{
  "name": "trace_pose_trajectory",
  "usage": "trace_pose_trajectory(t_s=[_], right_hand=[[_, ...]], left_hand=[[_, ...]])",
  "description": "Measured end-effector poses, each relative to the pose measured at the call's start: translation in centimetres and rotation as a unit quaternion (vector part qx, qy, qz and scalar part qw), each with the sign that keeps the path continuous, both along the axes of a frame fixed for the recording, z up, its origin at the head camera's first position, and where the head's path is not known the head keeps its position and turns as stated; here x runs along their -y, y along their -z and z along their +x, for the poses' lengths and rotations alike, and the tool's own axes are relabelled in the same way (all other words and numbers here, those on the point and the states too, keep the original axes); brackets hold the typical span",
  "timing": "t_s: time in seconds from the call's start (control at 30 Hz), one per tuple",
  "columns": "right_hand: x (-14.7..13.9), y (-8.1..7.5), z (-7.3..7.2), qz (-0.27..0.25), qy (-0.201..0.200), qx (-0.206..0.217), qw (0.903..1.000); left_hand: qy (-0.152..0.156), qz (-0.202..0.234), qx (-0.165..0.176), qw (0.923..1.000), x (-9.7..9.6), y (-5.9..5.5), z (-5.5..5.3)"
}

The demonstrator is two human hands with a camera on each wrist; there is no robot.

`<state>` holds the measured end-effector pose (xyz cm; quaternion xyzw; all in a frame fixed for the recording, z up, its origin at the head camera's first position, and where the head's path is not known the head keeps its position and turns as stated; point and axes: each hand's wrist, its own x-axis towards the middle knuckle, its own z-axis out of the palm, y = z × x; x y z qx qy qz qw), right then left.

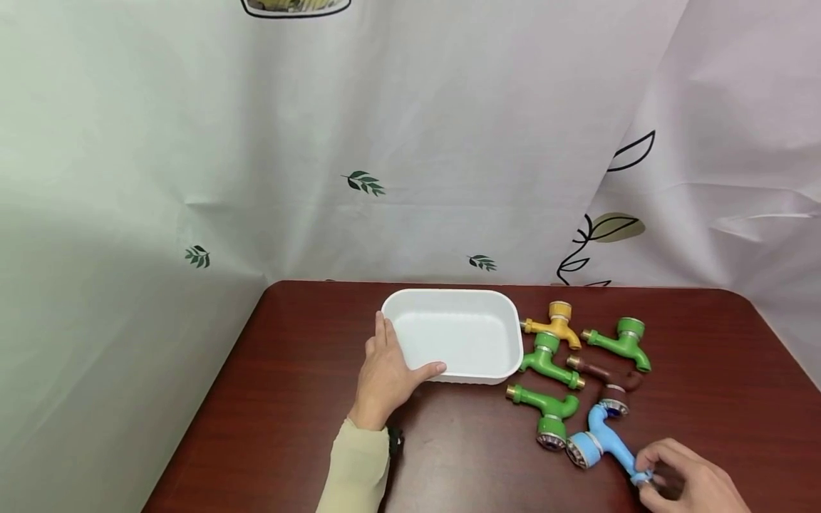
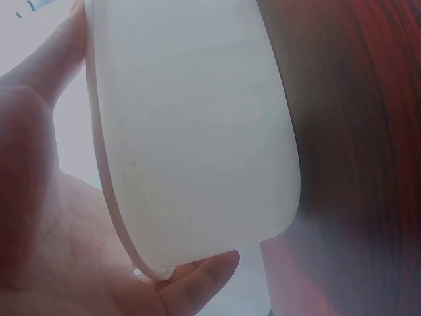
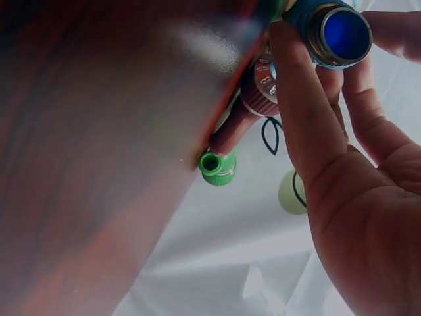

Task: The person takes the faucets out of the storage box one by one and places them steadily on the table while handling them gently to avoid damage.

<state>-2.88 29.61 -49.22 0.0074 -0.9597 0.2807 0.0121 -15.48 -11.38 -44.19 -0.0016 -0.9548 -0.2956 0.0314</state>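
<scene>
My left hand [image 1: 388, 375] rests against the near left corner of a white plastic tray [image 1: 454, 342]. Its fingers lie along the left end and its thumb along the front rim; the left wrist view shows the tray's outer wall [image 2: 197, 145] beside the palm. At the lower right, my right hand [image 1: 695, 481] pinches the inlet end of a light blue tap [image 1: 609, 436] between thumb and fingers. In the right wrist view the tap's round open end [image 3: 345, 34] faces the camera.
Right of the tray lie a yellow tap [image 1: 559, 324], a green tap [image 1: 546, 360] against its corner, another green tap [image 1: 548, 413], a third green tap [image 1: 625, 345] and a brown tap [image 1: 606, 377]. A patterned white sheet [image 1: 417, 142] hangs behind the dark red table [image 1: 276, 413].
</scene>
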Motion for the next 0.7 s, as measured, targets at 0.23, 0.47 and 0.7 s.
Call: trace_pose_trajectory(t_s=[0.23, 0.47, 0.7], right_hand=[[-0.3, -0.3, -0.8, 0.005, 0.02, 0.069, 0.9974], [0.0, -1.0, -1.3, -0.009, 0.047, 0.141, 0.9888], [0.0, -0.9, -1.4, 0.011, 0.037, 0.117, 0.9923]], left_hand=[[-0.001, 0.002, 0.003, 1.0, -0.1, -0.1, 0.0], [-0.001, 0.002, 0.001, 1.0, 0.1, -0.1, 0.1], [0.0, 0.001, -0.001, 1.0, 0.1, -0.2, 0.2]])
